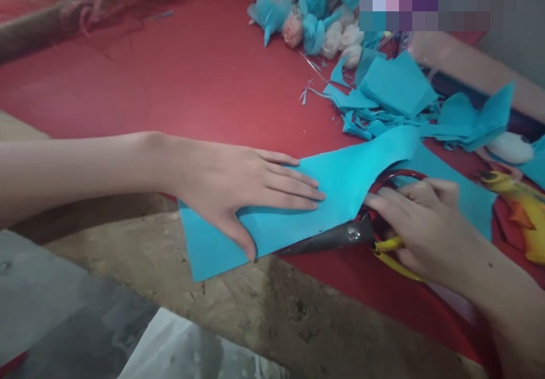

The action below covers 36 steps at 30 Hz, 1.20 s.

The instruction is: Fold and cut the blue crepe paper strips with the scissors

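While the left hand (230,183) lies flat on the blue sheet (347,169), its fingers stretched out, its thumb at the near edge and its palm gripping nothing, the right hand (430,214) is closed around the handles of the scissors (355,232); one handle is red, the other yellow, and the dark blades point leftward along the sheet's near edge; whether they are parted I cannot tell. The sheet lies partly on a red cover (149,95) and partly over the brown surface (140,243) nearer the person; its far right end curls upward beside the red handle; more blue material (464,189) shows behind the right hand. Beyond it lie cut blue pieces (398,84); farther off sits a cluster of blue, white and peach flowers (315,24); a yellow object (528,211) lies at the right edge.
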{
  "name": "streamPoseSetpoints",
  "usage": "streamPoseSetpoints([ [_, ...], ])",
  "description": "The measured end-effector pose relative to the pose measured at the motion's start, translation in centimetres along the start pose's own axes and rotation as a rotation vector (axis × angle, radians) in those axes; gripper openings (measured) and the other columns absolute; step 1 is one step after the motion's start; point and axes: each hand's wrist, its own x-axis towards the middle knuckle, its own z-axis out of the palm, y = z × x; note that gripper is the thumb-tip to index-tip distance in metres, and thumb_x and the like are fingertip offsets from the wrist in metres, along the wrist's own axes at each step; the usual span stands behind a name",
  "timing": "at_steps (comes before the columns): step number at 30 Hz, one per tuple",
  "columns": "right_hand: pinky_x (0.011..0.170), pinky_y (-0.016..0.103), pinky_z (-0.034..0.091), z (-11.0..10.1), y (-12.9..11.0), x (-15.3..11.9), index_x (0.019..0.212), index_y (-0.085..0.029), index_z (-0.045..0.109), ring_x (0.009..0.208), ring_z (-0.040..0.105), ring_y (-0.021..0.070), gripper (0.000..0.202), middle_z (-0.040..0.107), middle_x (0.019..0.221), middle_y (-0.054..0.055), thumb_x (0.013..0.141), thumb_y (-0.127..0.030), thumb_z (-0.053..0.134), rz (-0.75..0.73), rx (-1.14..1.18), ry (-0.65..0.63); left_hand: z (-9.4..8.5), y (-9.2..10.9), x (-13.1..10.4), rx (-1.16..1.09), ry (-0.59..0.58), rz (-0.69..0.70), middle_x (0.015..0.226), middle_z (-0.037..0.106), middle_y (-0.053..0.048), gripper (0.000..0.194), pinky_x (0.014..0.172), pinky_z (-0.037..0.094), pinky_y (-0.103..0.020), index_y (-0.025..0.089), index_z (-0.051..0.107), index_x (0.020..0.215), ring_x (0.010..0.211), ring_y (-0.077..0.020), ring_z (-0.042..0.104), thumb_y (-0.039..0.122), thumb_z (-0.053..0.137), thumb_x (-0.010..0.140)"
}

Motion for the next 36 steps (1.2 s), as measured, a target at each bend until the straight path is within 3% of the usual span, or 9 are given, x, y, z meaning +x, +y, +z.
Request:
streamPoseSetpoints([
  [11, 0.072, 0.037, 0.025, 0.0, 0.0, 0.3, 0.100, -0.016, 0.047, 0.073, 0.039, 0.0230, 0.051, 0.063, 0.080, 0.006, 0.053, 0.001, 0.038, -0.001, 0.034, 0.010, -0.1, 0.0, 0.1, 0.019, -0.048, -0.009, 0.152, 0.022, 0.000, 0.083, 0.116, -0.005, -0.021, 0.016, 0.026, 0.145, 0.143, -0.0139, 0.016, 0.058, 0.056, 0.080],
  [17, 0.071, 0.037, 0.026, 0.2, -0.2, 0.5, 0.102, -0.016, 0.047, 0.073, 0.039, 0.0225, 0.052, 0.063, 0.079, 0.005, 0.054, 0.002, 0.039, -0.002, 0.099, 0.017, 0.1, 0.0, 0.1, 0.014, -0.027, -0.003, 0.152, 0.023, 0.001, 0.086, 0.117, -0.001, -0.023, 0.019, 0.027, 0.145, 0.142, -0.0160, 0.018, 0.061, 0.057, 0.077],
  [24, 0.068, 0.036, 0.028, 0.2, 0.1, 0.8, 0.104, -0.016, 0.047, 0.072, 0.041, 0.0204, 0.059, 0.063, 0.078, 0.002, 0.048, 0.001, 0.046, -0.026, 0.180, 0.037, 0.1, -0.1, 0.2, 0.009, -0.008, -0.004, 0.151, 0.025, 0.000, 0.077, 0.118, 0.004, -0.026, 0.020, 0.030, 0.144, 0.141, -0.0180, 0.022, 0.052, 0.058, 0.080],
  [28, 0.066, 0.036, 0.027, 0.3, 0.5, 0.7, 0.105, -0.018, 0.048, 0.073, 0.041, 0.0198, 0.065, 0.062, 0.077, 0.000, 0.043, 0.000, 0.046, -0.054, 0.213, 0.029, 0.1, -0.1, 0.2, 0.024, -0.011, 0.005, 0.151, 0.025, -0.002, 0.072, 0.118, 0.002, -0.024, 0.016, 0.033, 0.143, 0.142, -0.0169, 0.021, 0.048, 0.055, 0.083],
  [36, 0.066, 0.036, 0.028, 0.3, 0.9, 0.9, 0.104, -0.021, 0.048, 0.072, 0.041, 0.0185, 0.065, 0.057, 0.069, -0.002, 0.044, 0.002, 0.044, -0.077, 0.266, 0.056, 0.1, -0.1, 0.1, -0.007, -0.028, -0.012, 0.152, 0.023, 0.002, 0.069, 0.117, 0.000, -0.023, 0.018, 0.031, 0.144, 0.142, -0.0152, 0.018, 0.045, 0.052, 0.084],
])
